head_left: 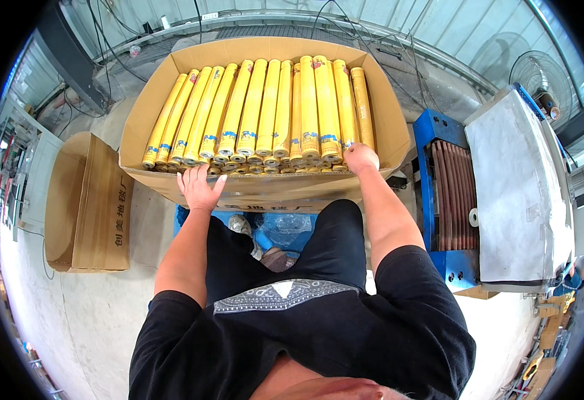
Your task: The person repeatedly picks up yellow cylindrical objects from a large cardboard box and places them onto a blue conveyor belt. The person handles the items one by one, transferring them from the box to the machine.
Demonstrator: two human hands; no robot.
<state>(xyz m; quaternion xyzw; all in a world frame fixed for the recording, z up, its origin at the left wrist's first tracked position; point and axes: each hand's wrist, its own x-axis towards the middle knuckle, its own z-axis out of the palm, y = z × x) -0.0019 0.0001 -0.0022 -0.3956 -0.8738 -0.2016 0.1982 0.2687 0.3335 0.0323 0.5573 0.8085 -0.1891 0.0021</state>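
A large cardboard box [258, 48] in front of me is filled with layers of long yellow tubes [252, 107]. They lie side by side and point away from me, with hollow near ends and blue markings. My left hand [200, 189] rests on the box's near edge at the left, fingers spread and nothing in them. At the right end of the row, my right hand [361, 159] has its fingers curled round the near end of a yellow tube [345, 100]. Its fingertips are partly hidden.
An open cardboard box [86, 200] stands on the floor at left. To the right is a machine with a blue frame [442, 127], brown rollers [453, 193] and a grey cover [515, 193]. Behind it stands a fan [538, 80]. Cables [108, 60] hang along the back wall.
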